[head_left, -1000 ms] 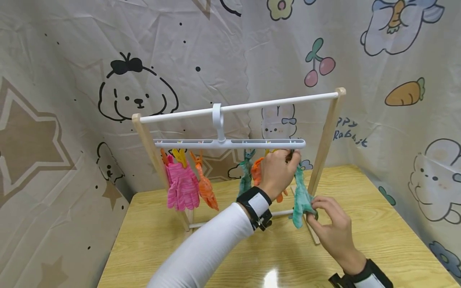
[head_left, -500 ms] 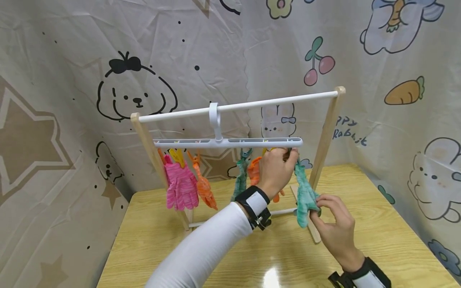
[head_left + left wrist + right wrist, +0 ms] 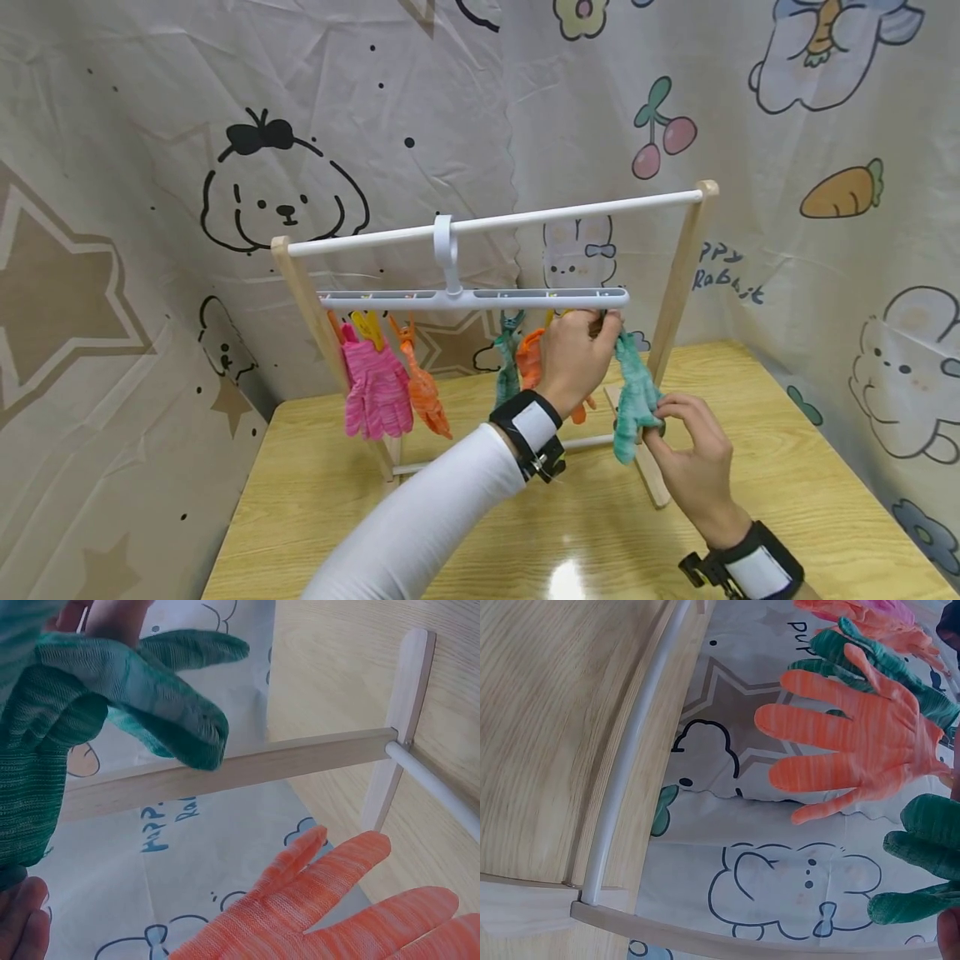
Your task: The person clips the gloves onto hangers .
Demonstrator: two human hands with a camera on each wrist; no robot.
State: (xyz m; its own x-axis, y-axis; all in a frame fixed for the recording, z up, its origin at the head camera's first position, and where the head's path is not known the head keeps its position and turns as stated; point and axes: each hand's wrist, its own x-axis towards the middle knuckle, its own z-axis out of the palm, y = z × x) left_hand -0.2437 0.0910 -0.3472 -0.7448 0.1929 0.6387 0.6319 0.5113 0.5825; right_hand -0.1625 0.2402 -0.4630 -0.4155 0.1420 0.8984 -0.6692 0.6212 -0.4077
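A green knit glove [image 3: 634, 392] hangs below the right end of a white clip hanger [image 3: 525, 298]. My left hand [image 3: 576, 350] pinches its upper end just under the bar; a clip between those fingers is largely hidden. My right hand [image 3: 697, 454] pinches the glove's lower right side between thumb and fingers. In the left wrist view the green glove [image 3: 127, 682] spreads out at the upper left, fingertips above and below it. An orange glove [image 3: 855, 735] hangs beside it, partly behind my left hand in the head view.
The hanger hooks over a white rod [image 3: 570, 214] on a wooden stand [image 3: 678, 283], standing on a wood-grain table [image 3: 495, 533]. Clipped along it are a pink glove [image 3: 377, 387], another orange glove [image 3: 427, 396] and another green glove [image 3: 507, 367]. A printed cloth [image 3: 450, 100] surrounds the table.
The hanger has shifted slightly left. My right hand has raised the lower part of the green glove a little. The left hand keeps its hold near the bar.
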